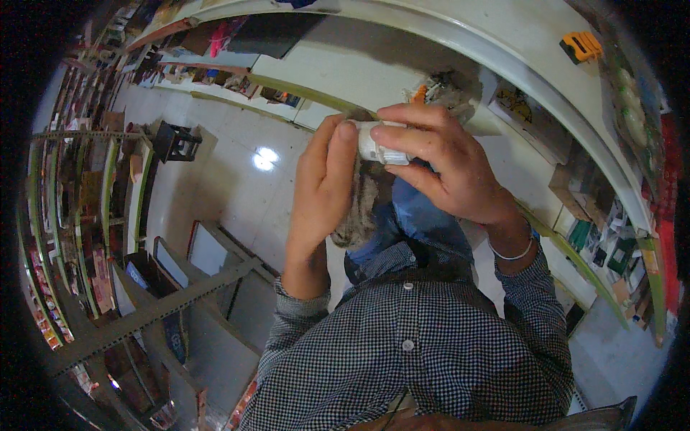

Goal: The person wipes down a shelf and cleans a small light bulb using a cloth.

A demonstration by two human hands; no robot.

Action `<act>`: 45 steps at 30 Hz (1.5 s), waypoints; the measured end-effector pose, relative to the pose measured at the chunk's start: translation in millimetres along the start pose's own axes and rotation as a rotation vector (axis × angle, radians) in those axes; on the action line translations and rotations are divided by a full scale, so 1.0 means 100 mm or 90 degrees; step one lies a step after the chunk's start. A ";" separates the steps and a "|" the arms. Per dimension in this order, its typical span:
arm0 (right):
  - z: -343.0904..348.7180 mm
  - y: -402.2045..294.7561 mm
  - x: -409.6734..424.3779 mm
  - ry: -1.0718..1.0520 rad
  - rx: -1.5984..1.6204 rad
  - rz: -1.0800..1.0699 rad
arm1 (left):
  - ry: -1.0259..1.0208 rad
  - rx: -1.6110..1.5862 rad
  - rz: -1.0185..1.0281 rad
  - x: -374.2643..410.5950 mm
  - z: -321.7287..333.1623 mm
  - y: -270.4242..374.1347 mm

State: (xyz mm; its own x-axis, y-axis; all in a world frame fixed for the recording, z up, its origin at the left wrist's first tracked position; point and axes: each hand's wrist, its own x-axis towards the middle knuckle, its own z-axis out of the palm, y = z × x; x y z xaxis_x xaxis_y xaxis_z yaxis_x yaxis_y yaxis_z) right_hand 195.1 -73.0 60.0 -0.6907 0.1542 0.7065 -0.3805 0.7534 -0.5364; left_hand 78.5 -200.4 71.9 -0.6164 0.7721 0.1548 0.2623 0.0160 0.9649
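Observation:
A small white cylindrical container [368,146] with a ribbed end [396,157], apparently its cap, is held between both hands in front of my chest. My left hand [326,180] grips the plain end, thumb on top. From this same hand a grubby grey-brown cloth [358,213] hangs down, partly behind the container. The fingers of my right hand [450,153] wrap around the ribbed end from the right. Part of the container is hidden under the fingers.
A white shelf [474,32] curves across in front, bearing a yellow-and-black object [580,47]. Behind my right hand lies a dusty heap [447,89] with something orange. A dark stool [178,141] stands on the tiled floor [232,145]. Metal shelving [156,318] is at left; cardboard boxes [582,188] are at right.

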 end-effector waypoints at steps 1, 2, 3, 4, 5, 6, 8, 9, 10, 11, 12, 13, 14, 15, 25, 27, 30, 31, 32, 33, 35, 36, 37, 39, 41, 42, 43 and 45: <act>0.01 0.00 -0.02 -0.002 -0.010 -0.004 | -0.019 -0.015 -0.032 0.01 -0.02 0.00; 0.01 -0.01 -0.03 -0.008 -0.029 -0.008 | -0.039 -0.030 -0.064 0.02 -0.04 -0.01; 0.02 0.00 -0.04 -0.014 -0.047 -0.015 | -0.056 -0.044 -0.096 0.03 -0.06 -0.02; 0.02 0.00 -0.04 -0.021 -0.065 -0.022 | -0.055 -0.035 -0.094 0.02 -0.07 -0.03; 0.03 -0.01 -0.03 -0.010 -0.048 -0.009 | -0.053 -0.027 -0.093 0.01 -0.07 -0.03; 0.02 -0.03 -0.02 0.000 -0.036 0.007 | -0.056 -0.021 -0.090 0.02 -0.07 -0.03; 0.01 -0.03 -0.01 0.037 0.004 0.069 | -0.007 -0.026 -0.035 -0.04 0.04 -0.02; 0.01 -0.01 -0.02 0.064 0.034 0.115 | 0.019 -0.026 -0.008 -0.07 0.08 -0.01; 0.00 0.00 -0.02 0.090 0.064 0.161 | 0.005 -0.013 0.031 -0.07 0.08 -0.02; -0.02 0.00 -0.03 0.068 0.179 0.267 | -0.010 0.000 0.070 -0.07 0.08 -0.02; -0.05 -0.01 -0.04 0.045 0.293 0.373 | -0.024 0.013 0.108 -0.07 0.08 -0.03; -0.08 -0.02 -0.04 0.020 0.409 0.478 | -0.038 0.026 0.147 -0.07 0.08 -0.03; -0.07 0.00 -0.07 0.039 0.410 0.470 | -0.052 0.039 0.186 -0.08 0.08 -0.02; -0.06 0.05 -0.12 0.037 0.444 0.506 | -0.048 0.047 0.190 -0.08 0.09 -0.03; -0.09 -0.02 -0.03 0.016 0.433 0.515 | -0.026 0.040 0.215 -0.08 0.09 -0.05; -0.14 0.10 -0.11 -0.028 0.528 0.593 | -0.023 0.039 0.231 -0.09 0.10 -0.08; -0.05 0.17 -0.19 0.006 0.620 0.547 | 0.000 0.010 0.212 -0.08 0.13 -0.10; -0.03 0.07 -0.15 0.034 0.611 0.496 | 0.004 0.017 0.216 -0.08 0.12 -0.12; 0.00 0.00 -0.10 0.062 0.601 0.446 | 0.007 0.024 0.220 -0.07 0.11 -0.13; 0.01 -0.01 -0.08 0.083 0.581 0.438 | 0.006 -0.036 0.151 -0.08 0.11 -0.11; 0.03 -0.02 -0.08 0.124 0.542 0.423 | 0.002 -0.155 0.012 -0.09 0.09 -0.02; 0.04 -0.02 -0.07 0.131 0.551 0.413 | 0.002 -0.228 -0.022 -0.07 0.06 -0.01; 0.05 -0.03 -0.07 0.137 0.559 0.402 | 0.001 -0.301 -0.056 -0.05 0.02 -0.01; 0.04 -0.04 -0.06 0.124 0.560 0.402 | -0.002 -0.247 0.023 0.01 0.00 -0.04; 0.02 -0.06 -0.03 0.085 0.546 0.423 | -0.006 0.012 0.243 0.05 0.00 -0.10; 0.03 -0.05 -0.04 0.084 0.531 0.417 | -0.014 0.026 0.232 0.05 0.00 -0.08; 0.04 -0.04 -0.05 0.083 0.517 0.412 | -0.021 0.040 0.221 0.05 0.00 -0.05; 0.05 -0.02 -0.07 0.072 0.492 0.385 | -0.037 0.066 0.199 0.05 0.00 0.00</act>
State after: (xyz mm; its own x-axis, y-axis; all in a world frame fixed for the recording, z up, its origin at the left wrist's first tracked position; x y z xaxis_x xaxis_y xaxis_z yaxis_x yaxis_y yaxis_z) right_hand 197.3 -78.8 54.0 -0.8538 0.4660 0.2322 -0.3073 -0.0910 -0.9473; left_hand 75.0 -196.5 73.0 -0.4517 0.7841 0.4256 0.5081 -0.1659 0.8452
